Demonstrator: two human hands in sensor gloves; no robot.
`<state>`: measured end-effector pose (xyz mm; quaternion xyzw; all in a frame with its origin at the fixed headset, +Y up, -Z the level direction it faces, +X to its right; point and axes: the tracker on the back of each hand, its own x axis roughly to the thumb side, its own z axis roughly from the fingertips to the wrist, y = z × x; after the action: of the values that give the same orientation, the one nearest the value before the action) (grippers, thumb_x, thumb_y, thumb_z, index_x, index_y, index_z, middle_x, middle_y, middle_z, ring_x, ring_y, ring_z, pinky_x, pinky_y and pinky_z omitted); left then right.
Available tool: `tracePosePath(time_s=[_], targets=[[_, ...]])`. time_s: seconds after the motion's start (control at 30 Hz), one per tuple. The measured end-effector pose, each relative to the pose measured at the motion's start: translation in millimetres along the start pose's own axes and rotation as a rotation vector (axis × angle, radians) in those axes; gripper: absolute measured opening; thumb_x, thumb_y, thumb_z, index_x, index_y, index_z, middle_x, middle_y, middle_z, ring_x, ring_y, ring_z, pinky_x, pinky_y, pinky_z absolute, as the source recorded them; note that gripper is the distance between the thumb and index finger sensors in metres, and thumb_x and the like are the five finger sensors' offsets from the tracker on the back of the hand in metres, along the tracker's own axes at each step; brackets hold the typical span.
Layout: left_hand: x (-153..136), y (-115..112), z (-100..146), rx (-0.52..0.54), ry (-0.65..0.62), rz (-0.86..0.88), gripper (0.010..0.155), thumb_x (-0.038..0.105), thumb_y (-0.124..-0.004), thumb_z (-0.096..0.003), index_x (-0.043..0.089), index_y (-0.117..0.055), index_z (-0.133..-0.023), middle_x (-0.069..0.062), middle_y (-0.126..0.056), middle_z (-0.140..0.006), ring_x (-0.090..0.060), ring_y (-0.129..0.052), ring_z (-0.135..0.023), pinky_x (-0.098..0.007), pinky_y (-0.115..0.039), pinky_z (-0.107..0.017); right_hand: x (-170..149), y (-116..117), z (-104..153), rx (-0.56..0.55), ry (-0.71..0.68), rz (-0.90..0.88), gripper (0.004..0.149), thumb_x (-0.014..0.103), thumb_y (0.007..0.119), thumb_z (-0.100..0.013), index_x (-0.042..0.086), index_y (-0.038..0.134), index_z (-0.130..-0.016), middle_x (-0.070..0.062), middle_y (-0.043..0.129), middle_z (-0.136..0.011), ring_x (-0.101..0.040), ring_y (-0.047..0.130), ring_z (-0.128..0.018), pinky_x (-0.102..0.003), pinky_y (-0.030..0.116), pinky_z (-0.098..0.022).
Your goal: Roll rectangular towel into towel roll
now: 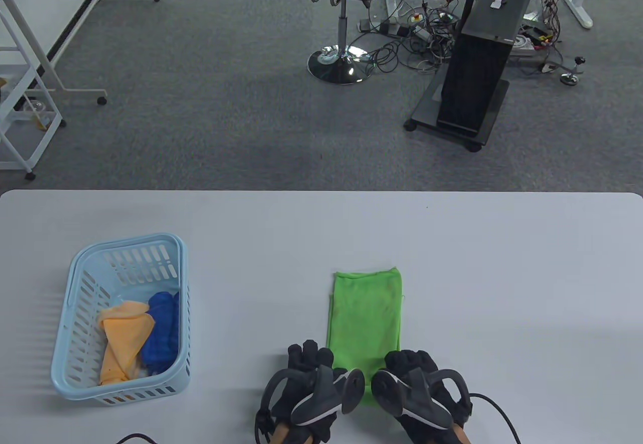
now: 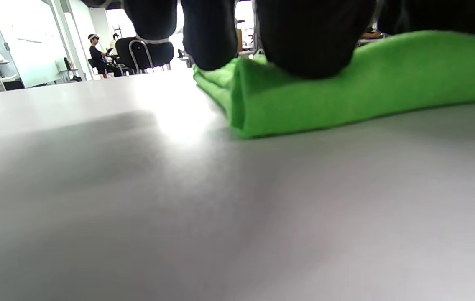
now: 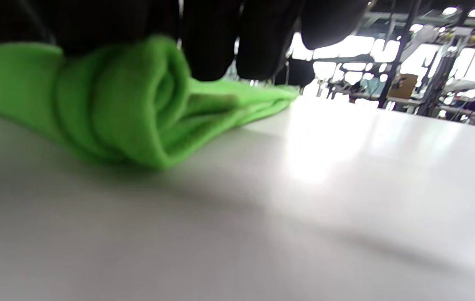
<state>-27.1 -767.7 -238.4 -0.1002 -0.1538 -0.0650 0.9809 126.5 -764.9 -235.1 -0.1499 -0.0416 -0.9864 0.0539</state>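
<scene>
- looking down in the table view, the green towel point(image 1: 365, 313) lies as a long strip at lower centre of the white table point(image 1: 502, 263), its near end under both hands. the left hand point(image 1: 307, 363) and right hand point(image 1: 409, 366) sit side by side at the bottom edge with fingers curled over the rolled near end. most of the strip ahead is still flat, so one hand pushing faster than the other would likely skew the roll into a cone.
- in the left wrist view, the fingers point(image 2: 308, 46) press on top of the roll at the upper right of the frame; its end looks flattened and loose. pressing too hard could squash the layers rather than turn them.
- in the right wrist view, the fingers point(image 3: 212, 42) bear on the spiral end at upper left, where the layers gape. letting go now would probably let it spring open.
- at lower left of the table view, a blue basket point(image 1: 75, 363) holding other cloths stands well apart.
</scene>
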Motion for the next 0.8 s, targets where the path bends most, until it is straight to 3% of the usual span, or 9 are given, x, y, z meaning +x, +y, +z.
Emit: tracePosePath(time_s=[0.13, 0.3, 0.53, 0.8], targets=[[-6, 0, 2, -0.054, -0.014, 0.085, 0.059, 0.057, -0.075, -0.0341, 0.034, -0.083, -0.088, -0.016, -0.064, -0.107, -0.045, -0.049, -0.103, -0.068, -0.039, -0.070, -5, 0, 0, 0.053, 0.006, -0.061, 0.061, 0.050, 0.068, -0.029, 0.024, 0.084, -0.082, -0.008, 0.064, -0.095, -0.032, 0.068, -0.089, -0.058, 0.055, -0.068], [-3, -8, -1, -0.181, -0.002, -0.035, 0.074, 0.058, -0.084, -0.0304, 0.038, -0.062, -0.098, -0.014, -0.056, -0.110, -0.045, -0.043, -0.105, -0.068, -0.037, -0.071, -7, 5, 0, 0.148, -0.013, -0.043, 0.077, 0.056, 0.080, -0.021, 0.024, 0.073, -0.090, -0.008, 0.056, -0.099, -0.034, 0.059, -0.093, -0.059, 0.049, -0.070], [-3, -7, -3, -0.075, 0.007, 0.040, 0.056, 0.042, -0.083, -0.0358, 0.027, -0.075, -0.090, -0.012, -0.077, -0.097, -0.043, -0.060, -0.100, -0.067, -0.046, -0.070, -7, 4, -3, 0.157, 0.014, -0.077, 0.067, 0.046, 0.080, -0.026, 0.023, 0.074, -0.089, -0.009, 0.057, -0.098, -0.034, 0.062, -0.092, -0.059, 0.050, -0.069], [-5, -5, -2, -0.100, 0.026, 0.048, 0.056, 0.045, -0.080, -0.0375, 0.029, -0.075, -0.091, -0.012, -0.078, -0.095, -0.044, -0.059, -0.100, -0.067, -0.045, -0.070, -12, 5, -5, 0.126, 0.013, -0.133, 0.061, 0.045, 0.075, -0.029, 0.023, 0.078, -0.085, -0.007, 0.062, -0.096, -0.032, 0.067, -0.089, -0.058, 0.054, -0.068]])
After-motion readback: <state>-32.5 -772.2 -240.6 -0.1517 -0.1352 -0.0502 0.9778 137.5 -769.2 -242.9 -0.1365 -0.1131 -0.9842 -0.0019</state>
